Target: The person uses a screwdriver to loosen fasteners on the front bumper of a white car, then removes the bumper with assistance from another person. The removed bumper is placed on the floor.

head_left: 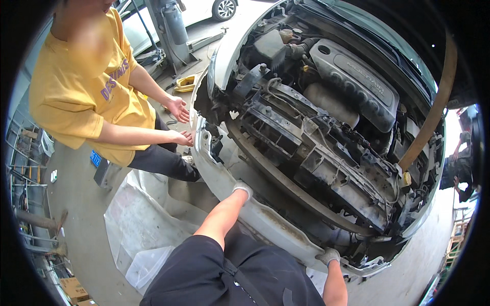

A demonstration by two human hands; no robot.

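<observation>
A white front bumper cover [265, 220] stands partly away from the front of a car, with a gap behind its upper edge. My left hand [243, 191], in a pale work glove, is closed over that edge left of the middle. Farther right, my gloved right hand [329, 256] grips the same edge near the bumper's right end. The fingertips of both hands are hidden behind the edge. Behind the cover runs the curved crash bar [286, 187], and past it the dusty radiator support [326, 171] and the engine cover [357, 81] lie exposed.
A co-worker in a yellow shirt [92, 97] stands at the left, both bare hands [179, 109] open beside the bumper's left end. A brown prop [434, 107] rises from the engine bay's right side. Plastic sheeting [145, 219] covers floor at left. A lift post [171, 35] stands behind.
</observation>
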